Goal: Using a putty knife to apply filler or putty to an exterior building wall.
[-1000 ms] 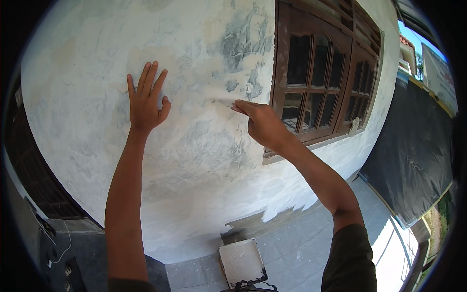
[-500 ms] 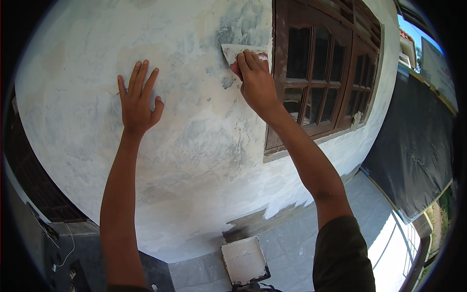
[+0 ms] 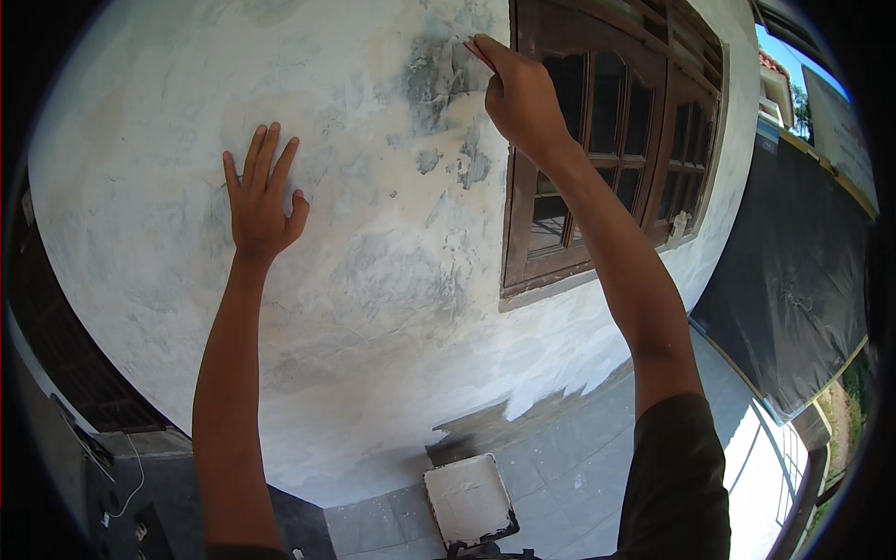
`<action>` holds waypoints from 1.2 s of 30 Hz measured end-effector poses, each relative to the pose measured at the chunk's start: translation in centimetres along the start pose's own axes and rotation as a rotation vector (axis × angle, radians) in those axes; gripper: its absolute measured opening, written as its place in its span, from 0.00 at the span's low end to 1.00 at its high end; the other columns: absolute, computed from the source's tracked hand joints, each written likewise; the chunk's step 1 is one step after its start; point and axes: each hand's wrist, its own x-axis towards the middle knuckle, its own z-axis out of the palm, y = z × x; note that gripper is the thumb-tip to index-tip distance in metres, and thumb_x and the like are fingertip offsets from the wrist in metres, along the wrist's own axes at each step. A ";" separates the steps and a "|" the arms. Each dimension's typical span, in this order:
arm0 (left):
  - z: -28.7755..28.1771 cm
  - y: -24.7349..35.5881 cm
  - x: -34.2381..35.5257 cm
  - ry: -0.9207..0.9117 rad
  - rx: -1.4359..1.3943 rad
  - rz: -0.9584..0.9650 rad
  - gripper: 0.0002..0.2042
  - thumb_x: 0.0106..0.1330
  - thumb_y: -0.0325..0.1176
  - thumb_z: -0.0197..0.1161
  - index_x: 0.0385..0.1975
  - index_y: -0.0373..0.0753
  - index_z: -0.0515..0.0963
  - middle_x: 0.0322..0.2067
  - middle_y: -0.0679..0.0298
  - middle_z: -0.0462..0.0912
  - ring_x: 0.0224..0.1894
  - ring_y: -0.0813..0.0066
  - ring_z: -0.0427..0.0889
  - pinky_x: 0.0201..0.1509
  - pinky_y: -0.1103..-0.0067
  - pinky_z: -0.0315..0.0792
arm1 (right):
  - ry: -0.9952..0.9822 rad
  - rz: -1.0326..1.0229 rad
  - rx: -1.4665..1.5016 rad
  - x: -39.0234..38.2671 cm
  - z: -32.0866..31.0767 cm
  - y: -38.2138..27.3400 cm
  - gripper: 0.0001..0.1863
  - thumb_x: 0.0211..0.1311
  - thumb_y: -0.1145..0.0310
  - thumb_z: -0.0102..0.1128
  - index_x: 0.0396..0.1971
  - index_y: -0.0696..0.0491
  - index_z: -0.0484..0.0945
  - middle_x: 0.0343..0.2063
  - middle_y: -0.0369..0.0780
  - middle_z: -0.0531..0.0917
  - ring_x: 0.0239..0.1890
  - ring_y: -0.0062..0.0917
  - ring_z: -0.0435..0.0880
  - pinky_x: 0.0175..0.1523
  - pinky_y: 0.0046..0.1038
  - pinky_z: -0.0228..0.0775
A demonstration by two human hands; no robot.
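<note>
My left hand [image 3: 261,201] lies flat against the patchy white wall [image 3: 364,252], its fingers spread. Higher up and to the right, my right hand [image 3: 527,98] is closed on a scraper [image 3: 480,53], a wide-bladed one seen nearly edge-on now. The blade is mostly hidden by the fingers and its angle. It is by a dark grey patch [image 3: 431,79] of the wall, close to the frame of the brown wooden window [image 3: 597,121].
A square tray [image 3: 469,499] of whitish paste with a dark rim is low in front of me, above grey floor tiles [image 3: 565,467]. Black sheeting [image 3: 784,271] hangs at the right. A dark barred opening [image 3: 70,345] and a white cable [image 3: 140,467] are at the left.
My right hand has moved up and slightly right along the wall, and the scraper has turned from flat to nearly edge-on. My left hand stays on the same spot.
</note>
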 end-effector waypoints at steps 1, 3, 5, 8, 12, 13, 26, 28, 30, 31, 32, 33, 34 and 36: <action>0.0 0.1 0.4 0.000 0.003 0.004 0.35 0.54 0.30 0.56 0.70 0.45 0.69 0.75 0.60 0.62 0.79 0.61 0.56 0.79 0.44 0.36 | 0.120 -0.135 -0.074 0.9 1.1 1.8 0.31 0.58 0.87 0.50 0.65 0.60 0.72 0.53 0.58 0.81 0.51 0.43 0.86 0.56 0.38 0.77; 0.2 0.1 0.5 0.012 -0.006 0.013 0.36 0.54 0.30 0.56 0.70 0.45 0.69 0.75 0.60 0.62 0.79 0.61 0.56 0.79 0.44 0.36 | 0.095 -0.201 -0.202 0.3 4.3 4.4 0.32 0.58 0.86 0.51 0.66 0.62 0.69 0.60 0.58 0.74 0.58 0.49 0.78 0.62 0.42 0.72; 0.2 0.0 0.3 0.020 -0.004 0.016 0.36 0.54 0.30 0.57 0.70 0.45 0.69 0.75 0.60 0.62 0.79 0.61 0.56 0.79 0.44 0.36 | 0.071 -0.271 -0.317 -1.2 7.2 4.7 0.32 0.58 0.85 0.52 0.67 0.64 0.65 0.68 0.58 0.68 0.66 0.54 0.71 0.69 0.46 0.66; 0.1 -0.1 0.0 0.010 0.027 0.012 0.36 0.53 0.30 0.57 0.70 0.45 0.69 0.75 0.60 0.62 0.79 0.61 0.56 0.79 0.44 0.35 | -0.003 -0.138 -0.248 -5.7 9.1 2.4 0.33 0.61 0.83 0.51 0.69 0.68 0.61 0.71 0.60 0.62 0.74 0.55 0.60 0.76 0.50 0.54; 0.2 0.1 0.2 0.023 0.017 0.022 0.36 0.53 0.30 0.57 0.70 0.45 0.69 0.75 0.59 0.62 0.79 0.60 0.56 0.79 0.44 0.35 | -0.120 -0.094 -0.222 -11.2 8.6 0.2 0.33 0.62 0.83 0.51 0.69 0.68 0.60 0.72 0.60 0.60 0.75 0.56 0.58 0.76 0.50 0.53; 0.2 0.2 0.4 0.034 0.015 0.026 0.36 0.53 0.30 0.57 0.70 0.45 0.69 0.75 0.59 0.62 0.79 0.60 0.56 0.79 0.44 0.35 | -0.149 -0.088 -0.234 -12.7 8.4 -0.2 0.33 0.62 0.82 0.51 0.70 0.68 0.60 0.72 0.60 0.59 0.75 0.56 0.58 0.77 0.50 0.52; -0.3 0.2 0.1 0.017 0.003 0.005 0.36 0.53 0.29 0.57 0.69 0.45 0.69 0.75 0.59 0.61 0.79 0.60 0.56 0.78 0.43 0.36 | -0.320 0.306 0.146 -2.5 -3.2 -2.6 0.26 0.54 0.85 0.46 0.54 0.64 0.81 0.31 0.58 0.86 0.27 0.40 0.89 0.38 0.34 0.78; -0.3 0.2 0.1 0.017 0.012 0.006 0.36 0.53 0.29 0.56 0.69 0.45 0.69 0.75 0.60 0.62 0.79 0.60 0.56 0.78 0.43 0.36 | -0.165 0.330 0.025 1.7 -1.9 -1.1 0.22 0.55 0.84 0.51 0.52 0.63 0.79 0.38 0.58 0.86 0.41 0.51 0.86 0.48 0.47 0.78; 0.1 0.3 0.5 0.024 0.011 0.016 0.36 0.53 0.29 0.56 0.69 0.45 0.69 0.75 0.59 0.62 0.79 0.61 0.56 0.78 0.43 0.36 | -0.077 0.196 -0.077 3.9 0.5 1.8 0.25 0.56 0.85 0.50 0.57 0.63 0.75 0.45 0.59 0.83 0.44 0.49 0.86 0.50 0.44 0.78; 0.2 0.3 0.5 0.024 0.017 0.013 0.36 0.53 0.29 0.56 0.69 0.45 0.69 0.75 0.59 0.62 0.79 0.61 0.56 0.78 0.43 0.36 | 0.001 0.054 -0.168 4.0 1.8 2.6 0.29 0.56 0.86 0.49 0.62 0.63 0.71 0.51 0.60 0.81 0.47 0.47 0.86 0.52 0.42 0.79; 0.1 0.3 0.3 0.021 0.022 0.012 0.36 0.53 0.29 0.56 0.69 0.45 0.69 0.75 0.59 0.62 0.79 0.61 0.56 0.78 0.43 0.36 | 0.001 0.053 -0.162 3.5 3.0 2.7 0.29 0.56 0.86 0.49 0.62 0.63 0.71 0.51 0.60 0.81 0.47 0.47 0.86 0.52 0.42 0.79; 0.1 0.4 0.3 0.022 0.020 0.010 0.36 0.53 0.29 0.55 0.69 0.45 0.69 0.75 0.60 0.62 0.79 0.61 0.56 0.78 0.43 0.36 | -0.044 0.036 -0.176 3.0 4.0 2.8 0.27 0.58 0.85 0.51 0.60 0.66 0.70 0.56 0.60 0.77 0.55 0.49 0.80 0.57 0.44 0.75; 0.2 0.3 0.3 0.024 0.017 0.009 0.36 0.53 0.29 0.55 0.69 0.45 0.69 0.75 0.60 0.62 0.79 0.61 0.56 0.78 0.43 0.36 | -0.090 0.019 -0.193 2.5 5.1 3.0 0.25 0.59 0.84 0.53 0.59 0.69 0.70 0.62 0.60 0.73 0.63 0.52 0.74 0.63 0.46 0.71; 0.1 0.1 0.2 0.023 0.021 0.005 0.36 0.53 0.29 0.55 0.69 0.45 0.69 0.75 0.60 0.62 0.79 0.61 0.56 0.78 0.43 0.36 | -0.019 -0.021 -0.221 -0.2 6.8 2.2 0.25 0.59 0.84 0.53 0.58 0.70 0.69 0.61 0.61 0.72 0.64 0.54 0.73 0.65 0.46 0.69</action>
